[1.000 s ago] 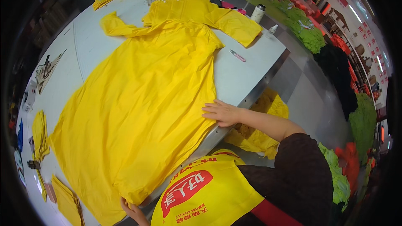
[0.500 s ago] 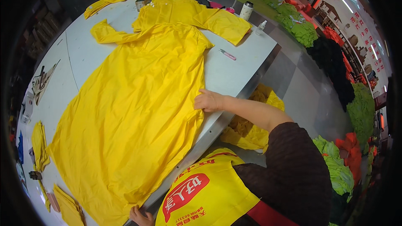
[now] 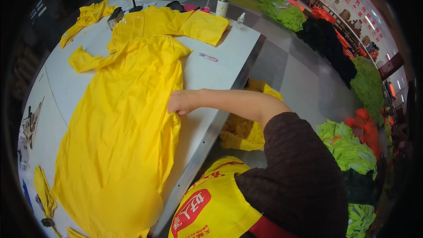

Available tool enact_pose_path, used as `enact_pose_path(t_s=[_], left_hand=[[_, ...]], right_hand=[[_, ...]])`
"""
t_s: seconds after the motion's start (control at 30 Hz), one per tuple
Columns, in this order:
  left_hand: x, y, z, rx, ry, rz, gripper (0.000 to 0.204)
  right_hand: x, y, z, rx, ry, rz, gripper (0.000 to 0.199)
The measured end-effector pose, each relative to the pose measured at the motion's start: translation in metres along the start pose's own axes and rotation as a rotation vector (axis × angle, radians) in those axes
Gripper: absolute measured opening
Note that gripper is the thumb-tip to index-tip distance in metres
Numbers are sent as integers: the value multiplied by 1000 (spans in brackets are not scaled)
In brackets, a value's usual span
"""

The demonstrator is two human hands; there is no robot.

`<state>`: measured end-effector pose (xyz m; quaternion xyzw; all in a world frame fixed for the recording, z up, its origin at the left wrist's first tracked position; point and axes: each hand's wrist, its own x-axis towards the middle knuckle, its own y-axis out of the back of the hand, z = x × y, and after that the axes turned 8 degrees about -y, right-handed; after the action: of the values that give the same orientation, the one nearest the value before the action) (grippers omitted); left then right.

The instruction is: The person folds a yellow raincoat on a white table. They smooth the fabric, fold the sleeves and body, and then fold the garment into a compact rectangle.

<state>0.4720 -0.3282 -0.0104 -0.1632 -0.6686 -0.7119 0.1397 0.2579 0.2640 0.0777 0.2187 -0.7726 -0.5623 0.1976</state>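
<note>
A long yellow garment [image 3: 119, 119] lies spread over the white table [image 3: 220, 72], its sleeves and upper part at the far end. My right hand [image 3: 183, 102] is closed on the garment's right edge, about halfway along, with the fingertips curled into the fabric. My left hand does not show. A smooth blurred patch covers part of the garment's near end. Pink-handled thread snips [image 3: 208, 57] lie on the table to the right of the garment's waist, beyond my right hand.
A white flask [image 3: 222, 7] and a small clear bottle [image 3: 240, 21] stand at the far right corner. More folded yellow cloth [image 3: 88, 17] lies at the far left. Yellow cloth [image 3: 244, 132] hangs below the table's right edge. Green garment piles [image 3: 348, 145] line the floor at right.
My right hand has drawn the garment's right edge leftward, narrowing the spread and baring more tabletop. My left hand, earlier at the near hem, has gone from sight. The view has shifted.
</note>
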Motion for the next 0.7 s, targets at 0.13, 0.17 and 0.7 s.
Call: enact_pose_path(t_s=[0.13,0.17,0.7], left_hand=[[-12,8,-65,175,40,38,26],[-16,11,-80,195,99,16,26],[19,125,-112,9,334,83,15]], right_hand=[[-32,-23,0,15,-12,-64,6],[-35,-24,-2,38,-7,-65,6],[-22,63,-22,471,-533,-385,17]])
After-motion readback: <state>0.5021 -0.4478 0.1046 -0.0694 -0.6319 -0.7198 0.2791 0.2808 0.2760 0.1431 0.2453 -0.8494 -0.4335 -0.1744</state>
